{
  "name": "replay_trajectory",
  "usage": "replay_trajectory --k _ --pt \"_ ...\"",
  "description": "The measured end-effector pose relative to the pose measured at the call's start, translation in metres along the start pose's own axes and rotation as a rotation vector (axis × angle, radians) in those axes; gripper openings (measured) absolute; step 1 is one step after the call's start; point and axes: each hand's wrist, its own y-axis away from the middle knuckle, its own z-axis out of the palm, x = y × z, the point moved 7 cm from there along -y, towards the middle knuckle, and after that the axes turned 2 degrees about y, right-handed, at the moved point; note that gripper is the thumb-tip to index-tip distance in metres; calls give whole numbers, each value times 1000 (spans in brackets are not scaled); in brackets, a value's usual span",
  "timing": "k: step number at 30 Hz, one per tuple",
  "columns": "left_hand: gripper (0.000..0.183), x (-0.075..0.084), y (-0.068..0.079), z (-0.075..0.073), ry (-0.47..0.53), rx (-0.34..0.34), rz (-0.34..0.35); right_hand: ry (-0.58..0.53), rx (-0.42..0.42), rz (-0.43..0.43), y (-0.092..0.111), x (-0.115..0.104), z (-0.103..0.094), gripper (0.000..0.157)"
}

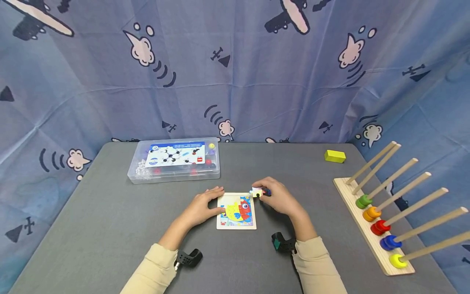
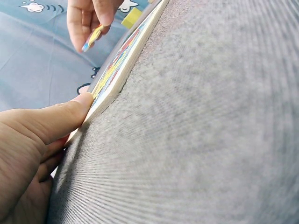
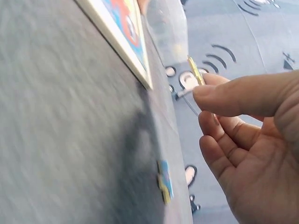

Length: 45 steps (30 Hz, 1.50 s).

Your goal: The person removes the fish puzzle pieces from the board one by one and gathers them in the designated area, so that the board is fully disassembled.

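Note:
A square wooden jigsaw puzzle with a yellow and red fish picture lies flat in its pale frame on the table. My left hand holds its left side, the thumb on the frame's edge and the other fingers partly hidden behind it. Between thumb and fingertips, my right hand pinches a small puzzle piece, raised by the puzzle's upper right corner. In the right wrist view this piece shows edge-on. Another puzzle piece, blue and yellow, lies on the table below the right hand.
Behind the puzzle, to the left, is a clear plastic case of molecule model parts. A yellow block sits at the back right. Along the right edge stands a wooden peg rack with coloured rings and long slanting rods. A printed curtain hangs behind the table.

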Motion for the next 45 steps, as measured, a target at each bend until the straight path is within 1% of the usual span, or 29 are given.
replay_trajectory --k 5,12,20,24,28,34,38,45 --pt "57 -2 0 0 1 -10 -21 -21 44 35 5 17 -15 35" --pt "57 -2 0 0 -6 -15 -23 -44 104 83 17 42 -36 35" --pt "56 -2 0 0 0 -8 -4 -27 119 205 29 74 -49 37" --pt "56 -1 0 -1 7 -6 -2 -18 133 227 32 85 -52 37" --pt "56 -1 0 0 7 -3 -3 -4 136 239 35 91 -53 37" --pt "56 -1 0 0 16 -6 -15 16 135 251 36 100 -49 34" --pt "56 0 0 0 11 -4 -9 -5 140 244 35 106 -46 35" --pt "55 1 1 0 7 -7 0 -51 154 204 36 109 -44 36"
